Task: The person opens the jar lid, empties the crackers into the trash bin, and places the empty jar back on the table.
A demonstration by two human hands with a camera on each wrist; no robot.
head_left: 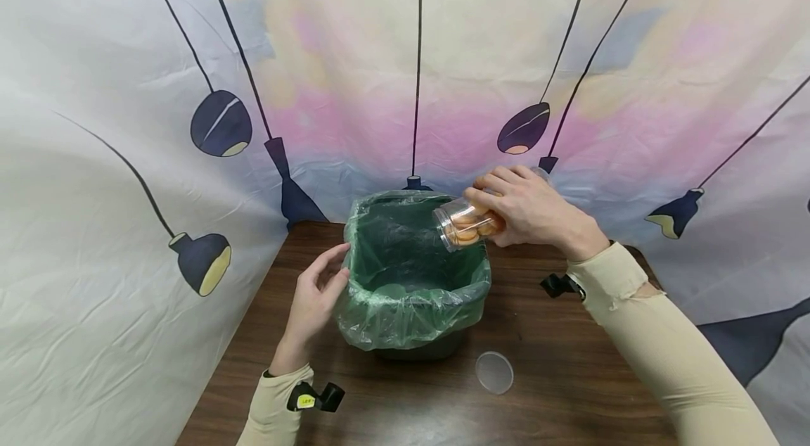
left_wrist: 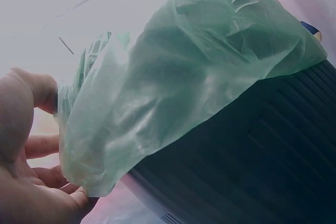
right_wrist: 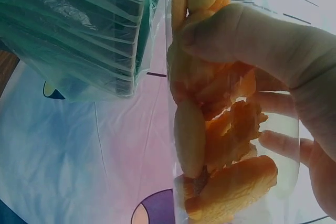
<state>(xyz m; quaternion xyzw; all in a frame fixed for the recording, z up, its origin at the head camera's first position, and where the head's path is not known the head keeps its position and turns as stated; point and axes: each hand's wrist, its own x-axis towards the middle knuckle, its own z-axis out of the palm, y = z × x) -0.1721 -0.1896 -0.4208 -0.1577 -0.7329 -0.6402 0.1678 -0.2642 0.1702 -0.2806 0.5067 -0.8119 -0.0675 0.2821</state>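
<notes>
A bin (head_left: 420, 349) stands on the table, lined with a green translucent bag (head_left: 411, 319) folded over its rim. My left hand (head_left: 316, 295) rests against the left side of the lined rim, fingers loosely bent, tips touching the bag; in the left wrist view the liner (left_wrist: 157, 93) partly hides them. My right hand (head_left: 528, 207) grips a clear plastic jar (head_left: 446, 229) over the bin's right rim. The jar is tilted, its uncovered mouth towards the bin. Orange and yellowish pieces (right_wrist: 231, 135), perhaps peel, lie inside it.
A clear round lid (head_left: 495, 372) lies on the dark wooden table (head_left: 557, 390), in front and to the right of the bin. Behind and beside the table hangs a cloth (head_left: 354, 80) printed with lamps.
</notes>
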